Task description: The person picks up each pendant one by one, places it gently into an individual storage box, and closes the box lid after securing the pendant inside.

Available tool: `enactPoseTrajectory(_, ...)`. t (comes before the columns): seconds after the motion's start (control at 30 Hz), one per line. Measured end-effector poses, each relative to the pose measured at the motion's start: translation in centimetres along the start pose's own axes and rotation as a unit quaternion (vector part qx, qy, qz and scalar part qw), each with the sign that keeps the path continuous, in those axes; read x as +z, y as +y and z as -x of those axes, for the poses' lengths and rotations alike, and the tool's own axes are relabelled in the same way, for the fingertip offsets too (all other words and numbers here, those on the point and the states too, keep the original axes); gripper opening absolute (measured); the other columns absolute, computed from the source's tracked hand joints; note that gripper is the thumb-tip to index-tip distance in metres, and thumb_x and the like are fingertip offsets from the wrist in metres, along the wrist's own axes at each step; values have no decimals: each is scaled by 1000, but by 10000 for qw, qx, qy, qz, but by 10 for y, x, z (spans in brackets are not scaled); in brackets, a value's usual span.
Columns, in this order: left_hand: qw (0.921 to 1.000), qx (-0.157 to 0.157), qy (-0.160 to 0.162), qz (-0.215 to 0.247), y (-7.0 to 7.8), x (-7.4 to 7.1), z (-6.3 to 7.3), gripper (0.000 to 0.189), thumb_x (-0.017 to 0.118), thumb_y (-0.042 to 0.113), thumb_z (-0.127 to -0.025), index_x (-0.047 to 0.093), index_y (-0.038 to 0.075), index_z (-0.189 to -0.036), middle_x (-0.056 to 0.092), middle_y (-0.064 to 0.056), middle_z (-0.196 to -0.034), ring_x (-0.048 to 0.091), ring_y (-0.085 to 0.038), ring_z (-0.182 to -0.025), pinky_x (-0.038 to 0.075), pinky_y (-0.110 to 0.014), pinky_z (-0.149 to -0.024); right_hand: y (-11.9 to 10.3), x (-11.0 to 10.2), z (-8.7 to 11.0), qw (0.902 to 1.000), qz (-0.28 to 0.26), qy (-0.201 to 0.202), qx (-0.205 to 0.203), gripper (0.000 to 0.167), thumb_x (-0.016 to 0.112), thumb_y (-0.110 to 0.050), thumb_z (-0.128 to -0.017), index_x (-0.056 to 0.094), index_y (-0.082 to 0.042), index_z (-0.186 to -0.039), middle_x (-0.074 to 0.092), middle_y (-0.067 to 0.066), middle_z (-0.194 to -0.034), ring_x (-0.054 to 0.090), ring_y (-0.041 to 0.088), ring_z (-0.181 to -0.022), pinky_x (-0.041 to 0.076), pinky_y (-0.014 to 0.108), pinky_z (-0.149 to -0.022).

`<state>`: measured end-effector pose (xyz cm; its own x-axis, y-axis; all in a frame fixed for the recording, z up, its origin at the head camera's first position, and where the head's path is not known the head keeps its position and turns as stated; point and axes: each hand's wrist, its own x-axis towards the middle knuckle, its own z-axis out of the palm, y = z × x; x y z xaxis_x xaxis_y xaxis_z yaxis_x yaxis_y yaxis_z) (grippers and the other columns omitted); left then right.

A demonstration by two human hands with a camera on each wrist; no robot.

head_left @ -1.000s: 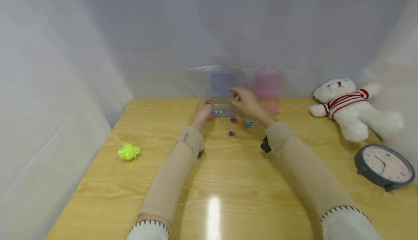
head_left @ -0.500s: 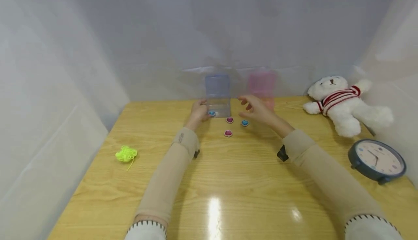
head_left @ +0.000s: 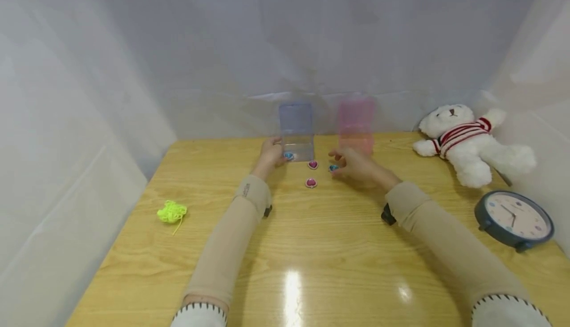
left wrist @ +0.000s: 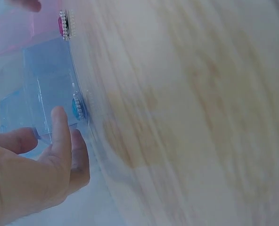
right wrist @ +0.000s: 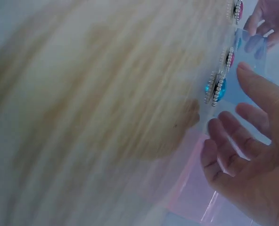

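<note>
My left hand (head_left: 270, 154) holds the side of a clear blue box (head_left: 297, 144); its lid stands up at the back. In the left wrist view, thumb and fingers (left wrist: 60, 132) sit on either side of the box's corner. A blue heart-shaped gem (left wrist: 77, 107) with a beaded rim lies in the box. My right hand (head_left: 356, 163) is beside a second blue heart gem (head_left: 333, 168) on the table. In the right wrist view its fingers are spread and loosely bent, thumb close to that gem (right wrist: 218, 89), nothing between them.
Two magenta heart gems, one at the box front (head_left: 313, 164) and one nearer (head_left: 311, 183), lie on the table. A pink clear box (head_left: 356, 119) stands open behind my right hand. Yellow-green yarn (head_left: 172, 211) is left; a white teddy bear (head_left: 476, 144) and a clock (head_left: 514, 218) are right.
My right hand has moved from over the blue box, rightward and down to the blue gem on the table. The left hand stays at the box. The view has shifted slightly.
</note>
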<state>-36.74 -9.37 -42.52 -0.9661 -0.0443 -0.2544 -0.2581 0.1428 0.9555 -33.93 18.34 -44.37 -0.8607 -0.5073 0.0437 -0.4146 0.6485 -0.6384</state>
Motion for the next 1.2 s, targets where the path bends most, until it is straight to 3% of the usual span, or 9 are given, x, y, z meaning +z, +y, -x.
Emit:
enactPoseTrajectory(0.1,10000,34,5,70,0,0,0,67,45,-8,-96,39,6,-161,48,-25,-157,60,-23,-100,58,-17,-72,1,1,0,9999,107,52,-62,61,81,-10,-91,56,6,-144,68,25,-132,67,41,-120,57,56,-107)
enactPoseTrajectory(0.33,9999,67,-12,77,0,1,-1,64,44,-7,-98,38,4,-161,47,-25,-158,62,-26,-107,62,-25,-90,2,2,-4,9948,950,95,-366,38,83,-13,-88,73,4,-120,74,17,-107,66,30,-100,60,49,-96)
enactPoseTrajectory(0.63,9999,52,-24,87,1,2,-1,64,41,-7,-98,38,4,-161,43,-26,-161,61,-30,-113,56,-44,-113,0,2,-8,9845,1674,85,-509,32,83,-22,-91,76,0,-113,78,16,-111,70,33,-107,60,49,-100)
enactPoseTrajectory(0.8,9999,75,-33,93,1,1,-1,64,41,-7,-98,37,4,-162,45,-26,-159,62,-29,-107,55,-46,-114,-1,3,-12,9795,1920,115,-593,27,82,-22,-91,77,-1,-108,78,14,-106,71,32,-104,60,48,-98)
enactPoseTrajectory(0.97,9999,87,-22,63,2,1,0,65,42,-8,-98,38,4,-162,47,-27,-157,62,-28,-105,56,-46,-113,-2,3,-12,9796,1924,160,-550,24,82,-22,-91,77,-2,-103,77,12,-100,70,30,-99,61,48,-94)
enactPoseTrajectory(1.2,9999,68,-48,75,2,0,2,65,44,-8,-98,37,3,-162,51,-29,-152,62,-28,-106,56,-46,-114,-4,3,-9,9891,1360,341,-441,21,78,-18,-91,75,-3,-106,77,11,-99,71,26,-95,62,45,-89)
